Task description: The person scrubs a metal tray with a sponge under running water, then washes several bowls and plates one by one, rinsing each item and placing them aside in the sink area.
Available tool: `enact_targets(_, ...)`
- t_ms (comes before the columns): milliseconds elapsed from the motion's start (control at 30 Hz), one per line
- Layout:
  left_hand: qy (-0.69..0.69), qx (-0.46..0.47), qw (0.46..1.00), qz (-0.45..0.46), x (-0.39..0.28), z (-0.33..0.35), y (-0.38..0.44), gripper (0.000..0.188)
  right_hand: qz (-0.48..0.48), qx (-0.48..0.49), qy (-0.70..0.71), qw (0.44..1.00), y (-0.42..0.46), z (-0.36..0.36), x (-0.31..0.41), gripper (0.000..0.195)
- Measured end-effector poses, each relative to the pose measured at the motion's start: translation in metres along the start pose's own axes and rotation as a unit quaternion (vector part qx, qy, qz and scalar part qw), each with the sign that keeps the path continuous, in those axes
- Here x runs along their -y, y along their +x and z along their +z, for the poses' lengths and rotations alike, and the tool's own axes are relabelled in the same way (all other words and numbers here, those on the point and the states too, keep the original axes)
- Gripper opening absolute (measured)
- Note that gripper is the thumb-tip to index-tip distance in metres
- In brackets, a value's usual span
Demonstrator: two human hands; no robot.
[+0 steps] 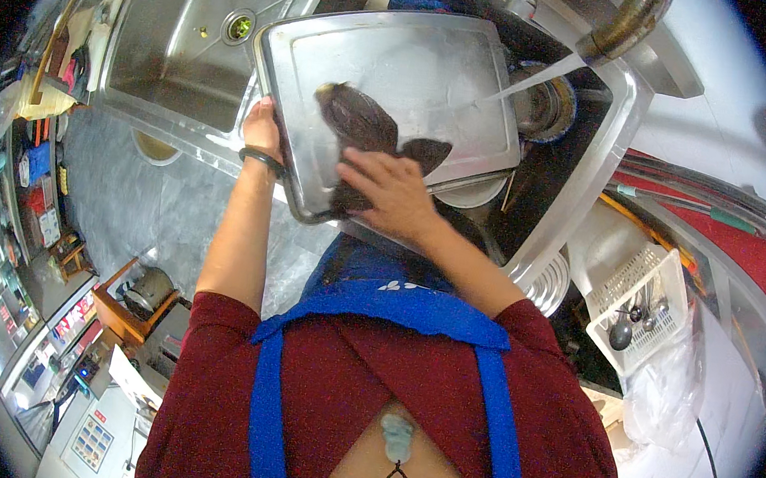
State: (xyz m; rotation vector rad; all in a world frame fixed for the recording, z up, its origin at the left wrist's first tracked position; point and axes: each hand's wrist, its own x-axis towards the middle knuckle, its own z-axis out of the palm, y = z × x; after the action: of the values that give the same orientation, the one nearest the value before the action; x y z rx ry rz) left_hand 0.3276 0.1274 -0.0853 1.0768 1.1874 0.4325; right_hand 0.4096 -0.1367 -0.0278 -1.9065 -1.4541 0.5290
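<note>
My left hand (pixel 263 132), with a dark bangle on the wrist, grips the left rim of a rectangular stainless steel tray (pixel 441 65). The tray is held over the right sink basin (pixel 559 207). Against its lower part lies my right hand (pixel 391 191), slightly blurred, fingers somewhat spread and palm hidden. Dark brown patches (pixel 360 116) show on the metal beside these fingers; whether they are cloth, residue or reflection I cannot tell. Water (pixel 537 74) runs from the faucet (pixel 617 33) onto the tray's right side.
Left of the tray is another steel basin (pixel 159 45), with green scraps in its drain (pixel 240 27). Round metalware (pixel 544 106) and a pale bowl (pixel 470 191) sit partly hidden under the tray. A white plastic basket (pixel 645 313) holding ladles or spoons stands at right.
</note>
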Motion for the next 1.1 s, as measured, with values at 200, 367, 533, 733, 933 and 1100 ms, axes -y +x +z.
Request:
enact_targets(200, 0.002, 0.024, 0.999, -0.026, -0.018, 0.016, -0.019, 0.03, 0.116, 0.053, -0.168, 0.978, -0.058, -0.049, -0.083, 0.095)
enact_targets(367, -0.007, 0.021, 1.0, -0.019, -0.005, 0.004, -0.005, 0.03, 0.187, 0.046, -0.149, 0.97, -0.08, -0.073, -0.119, 0.098)
enact_targets(533, -0.042, 0.053, 0.994, -0.089, -0.015, 0.007, -0.013, 0.032, 0.244, 0.018, -0.164, 0.956, -0.09, -0.067, -0.121, 0.088)
enact_targets(733, -0.111, 0.069, 0.985, -0.112, -0.022, 0.013, -0.023, 0.034, 0.159, 0.047, -0.178, 0.97, -0.065, -0.034, -0.068, 0.076)
enact_targets(933, -0.146, 0.124, 0.972, -0.135, -0.008, -0.008, -0.016, 0.038, -0.029, 0.097, -0.114, 0.988, 0.029, 0.012, 0.036, 0.079)
enact_targets(1100, -0.289, 0.232, 0.916, -0.156, -0.027, -0.026, -0.015, 0.085, -0.057, 0.051, -0.061, 0.995, 0.108, 0.016, 0.071, 0.075)
